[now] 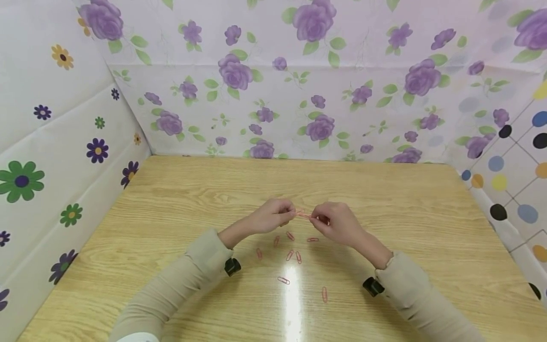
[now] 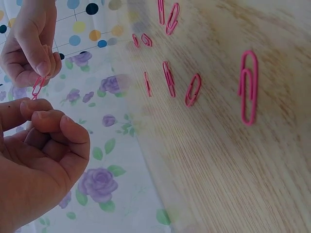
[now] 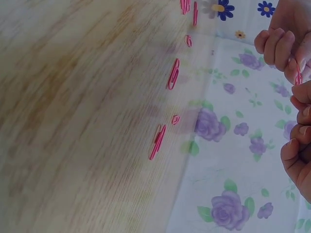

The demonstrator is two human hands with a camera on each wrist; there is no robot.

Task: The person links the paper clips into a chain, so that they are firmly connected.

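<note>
Far left: white sheet with green, purple and orange daisies (image 1: 70,118), meeting the light wood-grain table (image 1: 171,190) along its left edge. Beige left sleeve (image 1: 171,285) comes in over the tabletop, black wrist device (image 1: 232,267) below the cuff. Left hand (image 1: 272,216), above the table's middle, fingers curled, thumb and forefinger clamped on the left end of the held pink paper clip (image 1: 304,215). Could be two hooked together; too small to be sure. Eight loose pink paper clips (image 1: 298,257) lie scattered on the wood below and between the hands, near a bright glare streak (image 1: 292,308). Behind, purple-rose sheet (image 1: 235,71) spans the back edge, horizontal crease across it. Right hand (image 1: 339,223) pinches the other end, thumb against forefinger. Beige right sleeve (image 1: 423,294), second black device (image 1: 373,287). Far right: white sheet with coloured dots and grey lines (image 1: 495,164).
</note>
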